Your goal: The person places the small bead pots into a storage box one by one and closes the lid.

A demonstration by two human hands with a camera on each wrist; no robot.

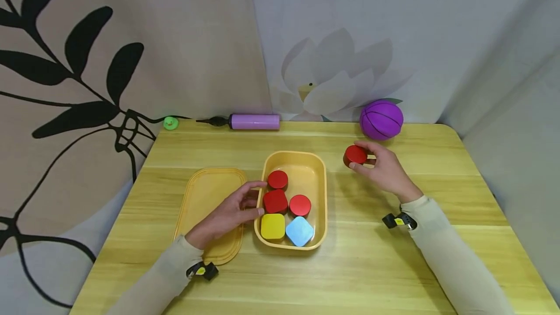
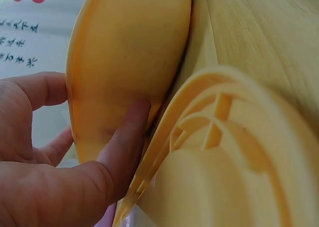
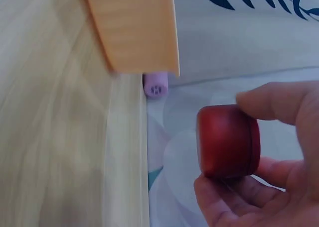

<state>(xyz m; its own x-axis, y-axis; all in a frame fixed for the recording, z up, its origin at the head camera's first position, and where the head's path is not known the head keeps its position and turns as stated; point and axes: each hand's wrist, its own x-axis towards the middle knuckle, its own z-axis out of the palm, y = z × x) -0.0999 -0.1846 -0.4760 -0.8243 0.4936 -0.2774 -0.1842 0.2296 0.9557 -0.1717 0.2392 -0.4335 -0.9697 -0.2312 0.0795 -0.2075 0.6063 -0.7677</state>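
Note:
In the head view, my right hand pinches a red round block between thumb and fingers, above the table right of the box. The same red block shows sideways in the right wrist view. My left hand holds the left side of a yellow plastic box; in the left wrist view, the thumb lies on its outer wall and a finger touches the rim. Inside are two red round blocks, a red squarish block, a yellow square block and a blue square block.
The box's yellow lid lies flat beneath my left hand. Along the table's back edge are a green duck-like toy, a purple pump and a purple ball. A printed curtain hangs behind the wooden table.

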